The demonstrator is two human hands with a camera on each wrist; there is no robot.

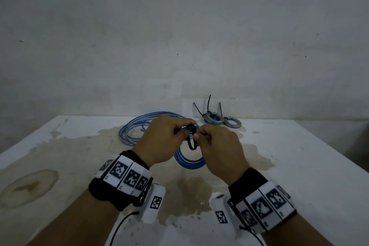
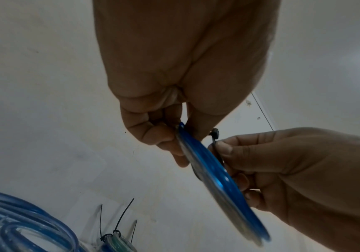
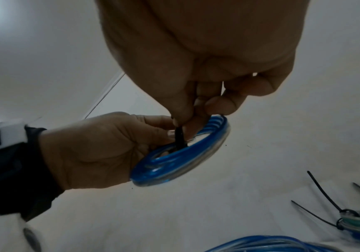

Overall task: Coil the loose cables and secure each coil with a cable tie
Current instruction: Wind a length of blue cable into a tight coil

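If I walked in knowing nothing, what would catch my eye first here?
Probably the two hands meeting at the middle: the left hand grips a blue coil held above the stained white table, while the right hand pinches a black cable tie looped round it. Behind them, near the wall, small tied coils rest with tie tails sticking up, and loose blue cable sprawls to their left.

A small coil of blue-and-clear plastic cable [image 3: 181, 160] hangs pinched between fingertips [image 2: 166, 136], a black cable tie [image 1: 192, 142] looped around it.
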